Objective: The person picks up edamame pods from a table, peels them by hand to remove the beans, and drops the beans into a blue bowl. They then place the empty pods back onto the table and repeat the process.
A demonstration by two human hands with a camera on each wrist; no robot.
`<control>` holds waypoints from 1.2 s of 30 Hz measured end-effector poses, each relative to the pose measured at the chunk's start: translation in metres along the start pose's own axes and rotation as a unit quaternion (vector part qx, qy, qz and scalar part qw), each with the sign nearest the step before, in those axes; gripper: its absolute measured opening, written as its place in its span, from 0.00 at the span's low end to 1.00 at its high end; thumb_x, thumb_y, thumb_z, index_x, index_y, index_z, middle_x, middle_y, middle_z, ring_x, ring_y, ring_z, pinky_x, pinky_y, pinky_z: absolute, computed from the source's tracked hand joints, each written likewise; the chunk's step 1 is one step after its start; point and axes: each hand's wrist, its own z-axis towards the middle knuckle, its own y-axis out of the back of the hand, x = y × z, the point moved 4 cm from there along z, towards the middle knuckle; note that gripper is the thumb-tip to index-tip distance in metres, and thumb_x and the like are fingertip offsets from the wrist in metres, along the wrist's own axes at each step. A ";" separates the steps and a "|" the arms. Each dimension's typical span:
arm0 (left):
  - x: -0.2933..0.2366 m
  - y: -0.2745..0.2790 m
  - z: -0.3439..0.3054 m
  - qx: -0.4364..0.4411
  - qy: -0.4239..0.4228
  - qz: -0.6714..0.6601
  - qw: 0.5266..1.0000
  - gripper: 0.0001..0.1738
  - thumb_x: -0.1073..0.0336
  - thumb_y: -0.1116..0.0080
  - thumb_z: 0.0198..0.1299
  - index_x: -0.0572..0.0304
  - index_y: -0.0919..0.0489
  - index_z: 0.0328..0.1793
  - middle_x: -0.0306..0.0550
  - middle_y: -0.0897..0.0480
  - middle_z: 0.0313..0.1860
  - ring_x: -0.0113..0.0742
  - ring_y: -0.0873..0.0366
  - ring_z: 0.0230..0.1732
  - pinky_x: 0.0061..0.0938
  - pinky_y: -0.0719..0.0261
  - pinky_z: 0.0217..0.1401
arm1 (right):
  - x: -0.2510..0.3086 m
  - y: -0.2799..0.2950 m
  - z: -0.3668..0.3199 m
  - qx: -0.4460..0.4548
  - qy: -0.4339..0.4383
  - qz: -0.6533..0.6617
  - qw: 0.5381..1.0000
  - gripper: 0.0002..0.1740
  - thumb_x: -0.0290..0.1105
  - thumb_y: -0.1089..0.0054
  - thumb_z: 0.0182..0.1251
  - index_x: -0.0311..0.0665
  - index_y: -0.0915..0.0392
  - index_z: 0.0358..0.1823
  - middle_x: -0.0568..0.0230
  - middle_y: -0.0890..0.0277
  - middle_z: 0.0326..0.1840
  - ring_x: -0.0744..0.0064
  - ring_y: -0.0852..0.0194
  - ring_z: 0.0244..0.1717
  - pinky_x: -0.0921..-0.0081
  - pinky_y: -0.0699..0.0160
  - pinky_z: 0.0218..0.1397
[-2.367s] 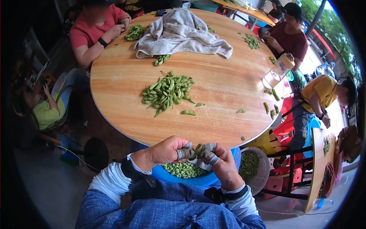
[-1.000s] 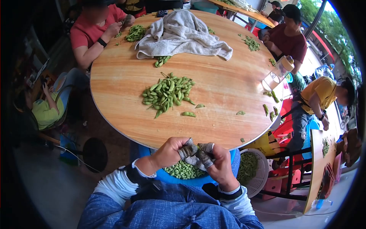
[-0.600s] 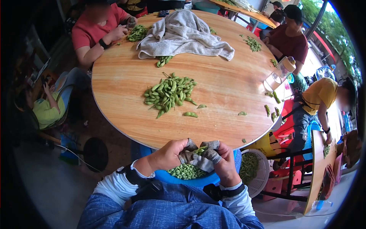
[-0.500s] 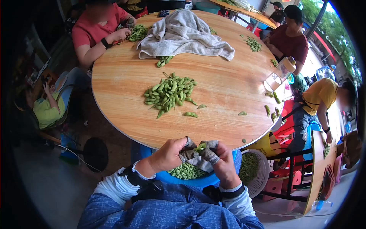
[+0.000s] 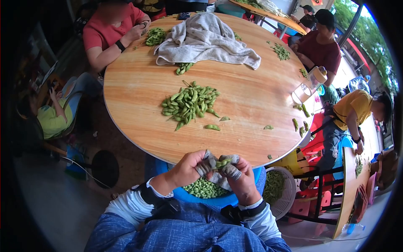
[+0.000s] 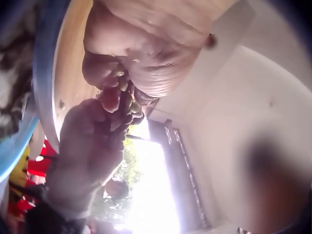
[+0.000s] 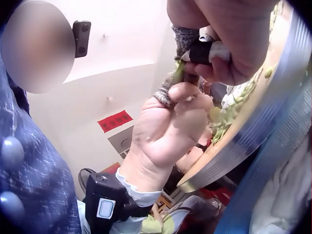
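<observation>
Between both hands, over the near table edge, is a green bean pod [image 5: 223, 163], also visible in the right wrist view as a green pod [image 7: 179, 72]. My left hand [image 5: 187, 168] pinches its left end with cloth-wrapped fingertips. Wrapped fingers of my right hand [image 5: 242, 176] grip the other end. Below the hands a blue basin [image 5: 180, 195] holds shelled green beans [image 5: 205, 189], with a pale cloth lying partly over them. A heap of pods [image 5: 191, 104] lies on the round wooden table [image 5: 142, 105], a single pod [image 5: 212, 127] beside it.
A grey towel [image 5: 205, 40] covers part of the table's far side. Near the right edge stands a clear bottle [image 5: 309, 85], with loose pods [image 5: 295, 124] below it. A white basket [image 5: 287, 191] of pods is at lower right. Several people sit around.
The head view has shifted slightly, moving the table a little rightward. Between the fingertips, the pod shows more than one second ago. At right, the person in yellow has moved an arm toward the small table.
</observation>
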 end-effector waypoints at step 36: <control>0.020 -0.011 -0.006 -0.041 -0.076 0.144 0.986 0.24 0.75 0.50 0.39 0.65 0.33 0.48 0.55 0.25 0.36 0.46 0.25 0.40 0.27 0.30 0.42 | 0.007 -0.014 -0.008 -0.030 0.045 -0.210 0.976 0.09 0.22 0.47 0.56 0.29 0.28 0.39 0.68 0.26 0.36 0.80 0.31 0.37 0.82 0.32 0.44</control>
